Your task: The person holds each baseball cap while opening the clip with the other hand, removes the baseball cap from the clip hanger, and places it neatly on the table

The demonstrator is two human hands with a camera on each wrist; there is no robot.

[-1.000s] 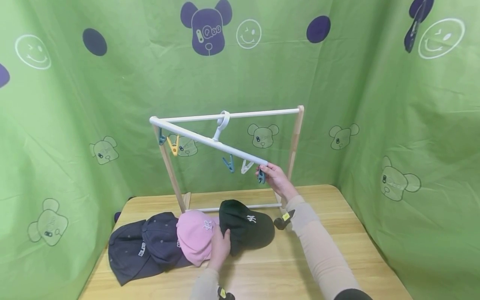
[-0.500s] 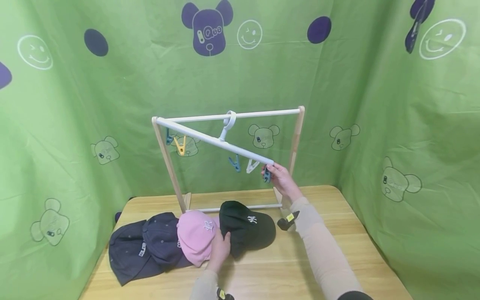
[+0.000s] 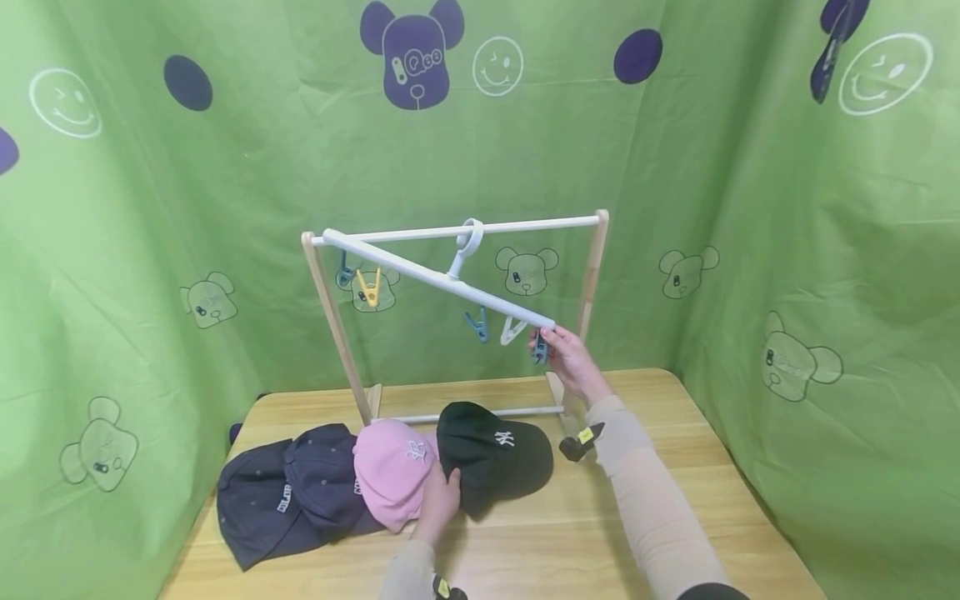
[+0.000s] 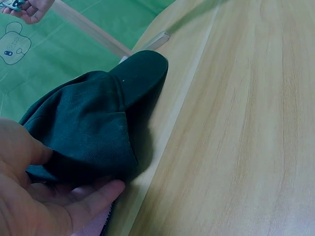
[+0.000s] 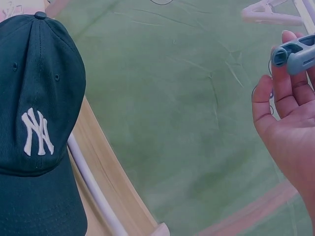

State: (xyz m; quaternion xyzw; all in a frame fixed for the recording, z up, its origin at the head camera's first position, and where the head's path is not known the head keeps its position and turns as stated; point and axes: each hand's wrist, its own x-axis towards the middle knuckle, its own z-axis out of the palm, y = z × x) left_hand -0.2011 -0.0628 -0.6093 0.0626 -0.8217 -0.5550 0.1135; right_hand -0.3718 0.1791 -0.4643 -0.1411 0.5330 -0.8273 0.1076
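Observation:
A white clip hanger (image 3: 450, 282) hangs by its hook from the rack's top rail, its bar at a slant with the right end lower and nearer. My right hand (image 3: 573, 364) pinches that end by a blue clip (image 5: 300, 56). Several other clips dangle below the bar, among them a yellow clip (image 3: 369, 287) and a white clip (image 3: 512, 331). On the table, my left hand (image 3: 438, 504) grips the back edge of a dark green cap (image 3: 487, 458), thumb on the outside and fingers partly hidden beneath. The brim points right.
A pink cap (image 3: 393, 475) lies left of the green one, overlapping dark navy caps (image 3: 258, 492). Behind the caps stands a rack with a wooden post (image 3: 337, 342) and a white lower bar (image 3: 525, 412). Green cloth (image 3: 735, 275) encloses the wooden table (image 3: 675, 467).
The hanger has slid right along the rail, with my right hand moving right at its end. My left hand and the caps stay nearly still.

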